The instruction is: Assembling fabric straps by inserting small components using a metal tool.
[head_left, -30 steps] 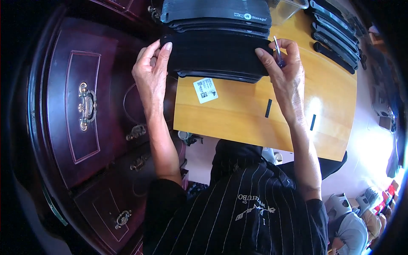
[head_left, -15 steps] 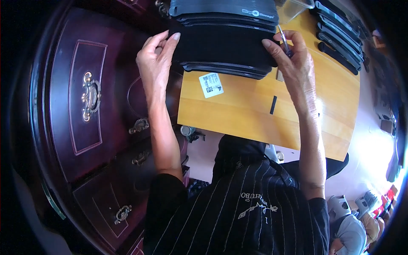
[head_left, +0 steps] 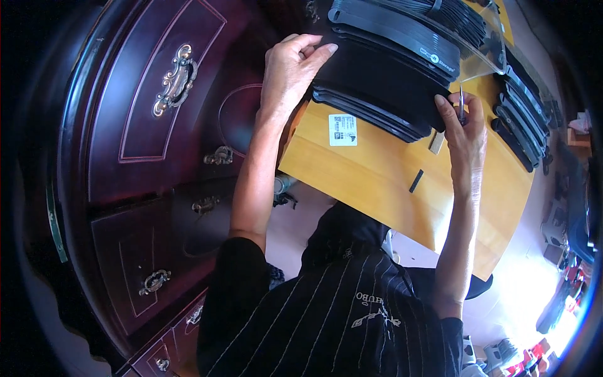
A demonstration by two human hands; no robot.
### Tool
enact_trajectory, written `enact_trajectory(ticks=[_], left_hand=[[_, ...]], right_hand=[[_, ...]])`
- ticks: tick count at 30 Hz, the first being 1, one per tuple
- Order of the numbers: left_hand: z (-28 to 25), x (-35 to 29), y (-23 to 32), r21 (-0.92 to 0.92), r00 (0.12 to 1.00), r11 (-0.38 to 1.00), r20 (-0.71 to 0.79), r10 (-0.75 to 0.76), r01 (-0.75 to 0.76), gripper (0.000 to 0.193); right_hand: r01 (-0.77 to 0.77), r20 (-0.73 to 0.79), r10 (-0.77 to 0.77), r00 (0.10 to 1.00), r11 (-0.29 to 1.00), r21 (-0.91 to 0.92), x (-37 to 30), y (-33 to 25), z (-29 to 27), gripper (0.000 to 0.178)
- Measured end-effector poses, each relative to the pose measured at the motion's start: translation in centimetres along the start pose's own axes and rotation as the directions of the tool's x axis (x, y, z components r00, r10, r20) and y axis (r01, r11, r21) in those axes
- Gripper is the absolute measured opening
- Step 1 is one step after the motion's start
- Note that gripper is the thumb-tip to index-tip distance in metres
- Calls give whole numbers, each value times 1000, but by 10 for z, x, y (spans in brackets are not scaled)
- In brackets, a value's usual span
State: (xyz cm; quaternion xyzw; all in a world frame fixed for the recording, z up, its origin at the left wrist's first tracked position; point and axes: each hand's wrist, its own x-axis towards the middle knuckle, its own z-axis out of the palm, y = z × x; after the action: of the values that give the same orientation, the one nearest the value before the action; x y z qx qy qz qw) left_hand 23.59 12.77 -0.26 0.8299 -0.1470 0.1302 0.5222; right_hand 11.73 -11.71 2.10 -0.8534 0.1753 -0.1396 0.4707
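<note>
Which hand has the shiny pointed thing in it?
The right hand: a slim metal-tipped tool sticks up between its thumb and fingers. The left hand shows no such tool.

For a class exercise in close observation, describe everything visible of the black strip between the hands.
The strip is long, flat and matte black, apparently fabric. It slants, right end nearer the person, with a grey-topped stack beyond it and more dark layers along its near edge. The left hand pinches its left end, the right hand its right.
</note>
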Motion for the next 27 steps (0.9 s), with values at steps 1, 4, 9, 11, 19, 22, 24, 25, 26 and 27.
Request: enact_trajectory(ticks=[1, 4, 9, 11, 19, 22, 24, 25, 26, 27], left_hand=[[0, 0, 0, -2, 1000, 1000, -3, 0, 0, 29], [-2, -3, 5, -2, 999, 999, 9, -41, 41, 30], [-16, -8, 29, -180, 979, 970, 152, -135, 162, 37], [-22, -6, 28, -173, 962, 965, 223, -157, 198, 38], [-23, -13, 20, -378, 982, 922, 127, 138, -80, 29], [-19, -21, 21, -594, 980, 804, 171, 105, 18, 31], [-19, -25, 23, -596, 978, 801, 197, 71, 62, 31], [-20, -26, 23, -596, 975, 796, 220, 35, 106, 30], [-21, -24, 17, -581, 973, 809, 222, 60, 83, 31], [-19, -25, 15, -582, 972, 809, 225, 61, 84, 31]], right_hand=[[-23, 0, 23, 1000, 1000, -13, 0, -1, 0, 41], [-38, -3, 38, 999, 998, 54, -2, 1, -1, 40], [-86, 43, 78, 996, 973, 216, -9, -4, -20, 43], [-52, 43, 46, 998, 986, 160, -10, -1, -28, 39], [421, -185, -413, 892, 907, 3, -42, 4, -34, 18], [339, -128, -340, 932, 940, -30, -51, 9, -27, 22], [310, -114, -317, 941, 948, -80, -50, 11, -23, 24], [328, -106, -335, 936, 942, -77, -47, 12, -21, 25], [346, -99, -352, 931, 935, -74, -45, 12, -19, 27], [344, -100, -350, 931, 936, -76, -44, 11, -17, 27]])
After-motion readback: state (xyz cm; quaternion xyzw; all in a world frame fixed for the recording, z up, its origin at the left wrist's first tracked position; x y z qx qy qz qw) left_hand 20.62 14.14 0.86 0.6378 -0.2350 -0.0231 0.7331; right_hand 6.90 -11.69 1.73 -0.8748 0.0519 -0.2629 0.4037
